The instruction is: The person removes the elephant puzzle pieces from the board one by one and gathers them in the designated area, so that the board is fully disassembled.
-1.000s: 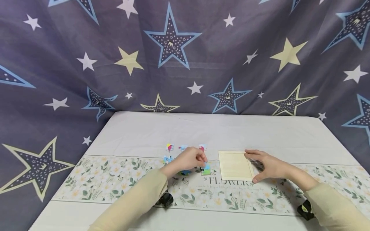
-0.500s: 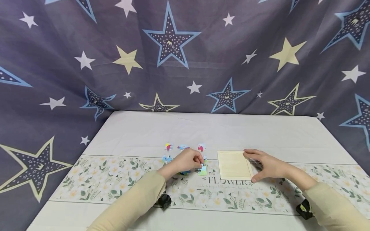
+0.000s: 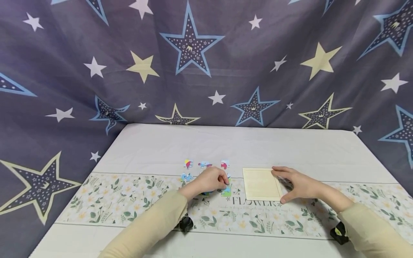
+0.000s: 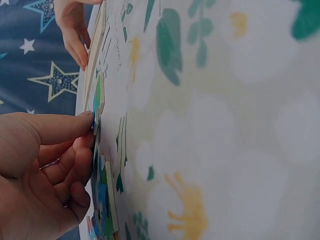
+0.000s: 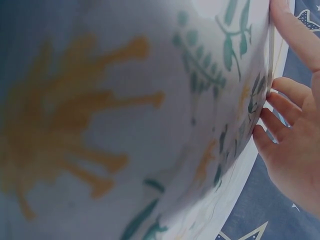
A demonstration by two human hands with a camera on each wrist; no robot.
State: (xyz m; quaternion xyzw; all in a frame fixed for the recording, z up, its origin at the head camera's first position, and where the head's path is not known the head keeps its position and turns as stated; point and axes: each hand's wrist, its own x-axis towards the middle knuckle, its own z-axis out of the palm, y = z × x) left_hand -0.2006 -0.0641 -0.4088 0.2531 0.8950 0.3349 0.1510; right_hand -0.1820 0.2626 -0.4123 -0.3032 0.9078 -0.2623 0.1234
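My left hand pinches a blue-and-green jigsaw piece at the near right corner of a loose group of pieces. In the left wrist view, the thumb and a finger meet at this piece, low against the cloth. Part of the group is hidden under the hand. To the right lies a shallow, pale wooden puzzle tray with a raised rim. My right hand holds the tray's right side, thumb at the near corner and forefinger at the far one. The right wrist view shows its other fingers against the cloth.
Other pieces lie spaced apart in rows: a yellow-and-red one, a blue one, a pink one and a light-blue one. A floral white tablecloth covers the table. Behind hangs a starry curtain.
My left hand has shifted slightly left and brought the blue-and-green jigsaw piece in line below the right-hand column of pieces. My right hand and the tray have stayed put.
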